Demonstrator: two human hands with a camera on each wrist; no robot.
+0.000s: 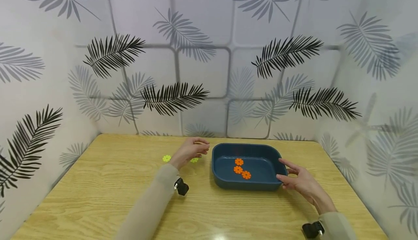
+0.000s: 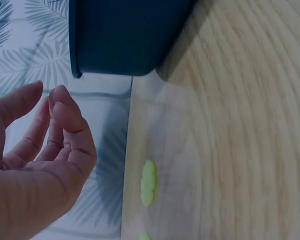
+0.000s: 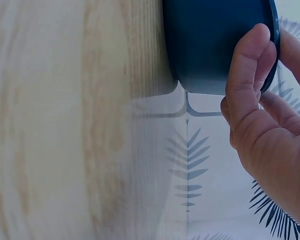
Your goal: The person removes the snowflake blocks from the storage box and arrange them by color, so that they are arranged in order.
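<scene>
A dark blue rectangular tray (image 1: 249, 186) with rounded corners rests on the table. Inside it lie three orange flower-shaped discs (image 1: 238, 169) with notched edges, two of them touching. The right hand (image 1: 302, 183) grips the tray's right end, its thumb and fingers on either side of the rim (image 3: 274, 30). To the left of the tray, the left hand (image 1: 191, 152) hovers above the table with loosely bent fingers and nothing visible between them. Two yellow-green discs of the same kind lie near it: one disc (image 1: 166, 158) left of the hand, another disc (image 1: 194, 159) partly hidden beneath it.
The light wooden table (image 1: 107, 182) reaches back to a wall (image 1: 202, 69) covered in leaf-patterned sheeting, which also lines both sides. A small black camera (image 1: 181, 186) is strapped to the left wrist and another camera (image 1: 312, 230) to the right wrist.
</scene>
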